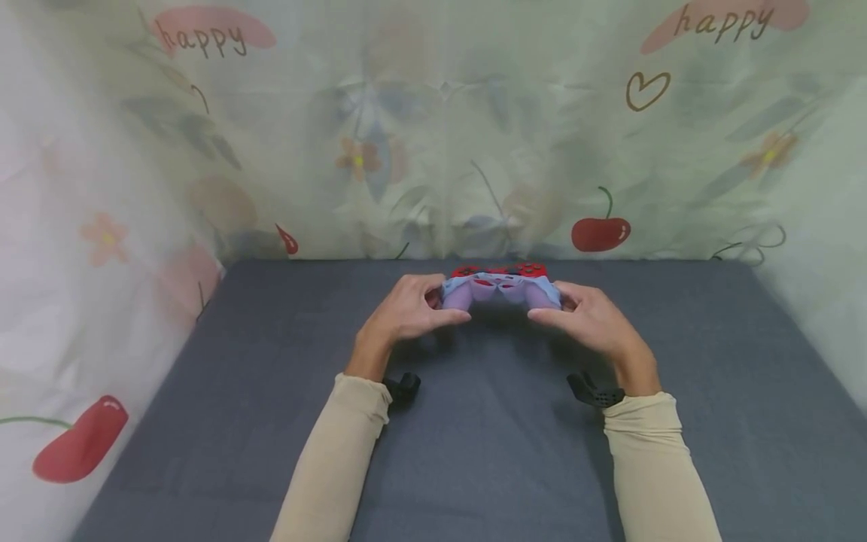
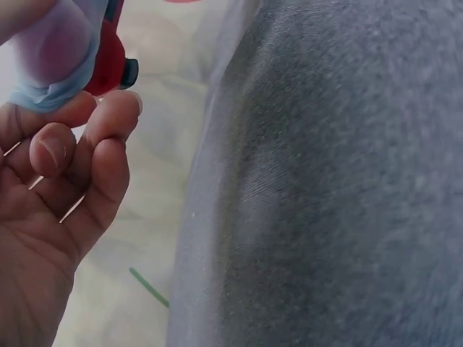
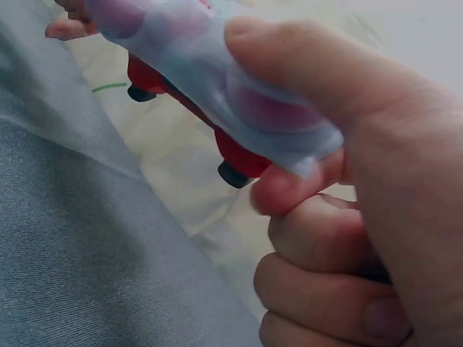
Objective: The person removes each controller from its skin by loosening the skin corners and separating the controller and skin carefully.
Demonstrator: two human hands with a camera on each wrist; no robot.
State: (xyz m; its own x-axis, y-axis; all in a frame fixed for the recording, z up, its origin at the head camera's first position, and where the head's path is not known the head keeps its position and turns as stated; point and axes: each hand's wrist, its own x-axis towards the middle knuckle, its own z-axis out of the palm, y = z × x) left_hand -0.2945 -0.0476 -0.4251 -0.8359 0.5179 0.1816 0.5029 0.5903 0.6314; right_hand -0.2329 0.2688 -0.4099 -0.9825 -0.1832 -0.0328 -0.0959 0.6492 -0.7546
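Beige sleeves (image 1: 330, 461) end beside black wrist devices (image 1: 596, 391).

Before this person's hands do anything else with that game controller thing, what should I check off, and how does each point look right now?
1. Left hand has hold of one end of the bluish-purple cover: ok.
2. Right hand has hold of the other end, thumb on top: ok.
3. Red controller is held up off the grey table: ok, judging by the shadows beneath.
4. Cover encloses the whole controller: not ok; red parts and black-tipped thumbsticks stick out past its edge.
5. Cover is free of tears: cannot tell; the fingers hide parts of it.
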